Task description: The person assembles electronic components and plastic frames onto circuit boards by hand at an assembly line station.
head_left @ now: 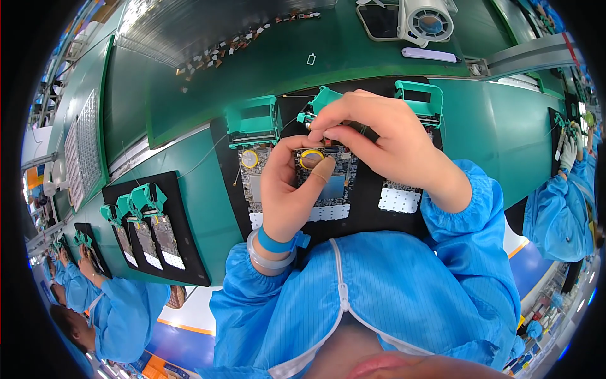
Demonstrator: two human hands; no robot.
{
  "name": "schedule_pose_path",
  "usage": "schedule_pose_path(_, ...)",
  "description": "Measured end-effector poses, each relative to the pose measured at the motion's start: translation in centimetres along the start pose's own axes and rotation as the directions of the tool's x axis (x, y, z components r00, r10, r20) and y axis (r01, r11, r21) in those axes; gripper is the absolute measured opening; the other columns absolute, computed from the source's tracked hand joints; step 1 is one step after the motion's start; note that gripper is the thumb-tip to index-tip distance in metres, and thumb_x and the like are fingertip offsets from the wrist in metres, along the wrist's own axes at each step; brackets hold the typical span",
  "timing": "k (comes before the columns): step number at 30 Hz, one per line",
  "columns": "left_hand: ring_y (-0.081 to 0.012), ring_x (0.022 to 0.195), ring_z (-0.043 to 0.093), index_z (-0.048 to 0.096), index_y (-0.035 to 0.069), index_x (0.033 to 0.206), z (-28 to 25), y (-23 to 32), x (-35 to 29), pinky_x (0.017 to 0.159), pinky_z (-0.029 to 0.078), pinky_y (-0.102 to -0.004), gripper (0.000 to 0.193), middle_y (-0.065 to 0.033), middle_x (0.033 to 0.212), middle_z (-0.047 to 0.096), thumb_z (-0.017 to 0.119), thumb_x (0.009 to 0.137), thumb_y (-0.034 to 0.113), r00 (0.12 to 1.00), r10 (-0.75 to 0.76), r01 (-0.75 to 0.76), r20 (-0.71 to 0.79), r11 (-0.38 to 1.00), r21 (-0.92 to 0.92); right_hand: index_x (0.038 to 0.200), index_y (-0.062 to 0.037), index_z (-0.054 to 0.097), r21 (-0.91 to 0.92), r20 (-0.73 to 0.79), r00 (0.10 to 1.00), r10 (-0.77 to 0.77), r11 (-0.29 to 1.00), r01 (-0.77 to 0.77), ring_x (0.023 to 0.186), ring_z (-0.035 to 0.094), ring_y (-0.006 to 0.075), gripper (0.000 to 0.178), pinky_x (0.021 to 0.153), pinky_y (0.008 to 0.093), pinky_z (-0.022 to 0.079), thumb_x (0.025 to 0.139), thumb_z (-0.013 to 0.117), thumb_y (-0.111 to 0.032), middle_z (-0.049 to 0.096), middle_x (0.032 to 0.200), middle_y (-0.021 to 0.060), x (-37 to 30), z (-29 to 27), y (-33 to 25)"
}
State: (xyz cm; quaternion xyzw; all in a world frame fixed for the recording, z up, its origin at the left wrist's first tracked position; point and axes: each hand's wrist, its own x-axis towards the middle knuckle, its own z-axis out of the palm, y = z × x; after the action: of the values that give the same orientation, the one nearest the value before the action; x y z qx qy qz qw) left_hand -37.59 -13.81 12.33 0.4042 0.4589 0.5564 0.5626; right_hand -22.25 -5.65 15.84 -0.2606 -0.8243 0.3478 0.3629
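My left hand (283,196) grips the middle circuit board (344,169) by its left side, thumb lying across its face beside a yellow-rimmed coin cell (311,158). At that board's top edge, my right hand (394,139) pinches with thumb and forefinger; whatever small part sits between the fingertips is hidden. Just behind the fingers is a green plastic frame (326,96), partly covered by my right hand. To the left lies a second board (251,180) with its own coin cell and green frame (252,120). A third board (399,197) lies under my right wrist.
The boards lie on a black mat (369,211) on the green bench. Another black tray (192,262) with several boards stands at left. A small white fan (431,24), a phone (380,22) and scattered small parts (233,44) lie farther back. Co-workers (126,303) sit on both sides.
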Motion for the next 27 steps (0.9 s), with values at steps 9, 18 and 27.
schedule_pose_path(9, -0.0034, 0.081, 0.05, 0.051, 0.002, 0.108, -0.05, -0.09, 0.02, 0.07, 0.042, -0.0171, 0.03, -0.0003, 0.093, 0.056, 0.063, 0.081, -0.004, 1.0, -0.016, 0.016, -0.014, 1.0, 0.005, 0.093, -0.0043, 0.063, -0.003, 0.012, 1.0, 0.011, 1.0, -0.011, 0.078, 0.063, 0.0213, 0.017, 0.067, 0.0287, 0.05, 0.079, 0.06, 0.004, 0.067, 0.085, 0.0069, -0.08, -0.12, -0.21)
schedule_pose_path(18, -0.0043, 0.084, 0.051, 0.051, 0.002, 0.106, -0.16, -0.13, 0.0, 0.072, 0.042, -0.0175, 0.029, -0.0012, 0.094, 0.057, 0.063, 0.081, -0.005, 1.0, -0.001, 0.001, 0.001, 1.0, 0.009, 0.091, -0.0034, 0.064, 0.006, -0.042, 0.999, 0.021, 1.0, -0.021, 0.074, 0.063, 0.0216, 0.017, 0.064, 0.0285, 0.05, 0.078, 0.059, 0.006, 0.065, 0.084, 0.0078, -0.06, 0.28, -0.1)
schedule_pose_path(27, -0.0048, 0.085, 0.053, 0.051, 0.002, 0.107, -0.07, -0.01, 0.06, 0.072, 0.043, -0.0181, 0.03, -0.0014, 0.095, 0.057, 0.062, 0.081, -0.005, 1.0, 0.006, -0.006, 0.008, 1.0, -0.004, 0.091, -0.0043, 0.064, -0.001, -0.016, 1.0, -0.025, 1.0, 0.025, 0.077, 0.063, 0.0219, 0.016, 0.065, 0.029, 0.05, 0.078, 0.06, 0.004, 0.066, 0.085, 0.0064, -0.08, 0.14, -0.01)
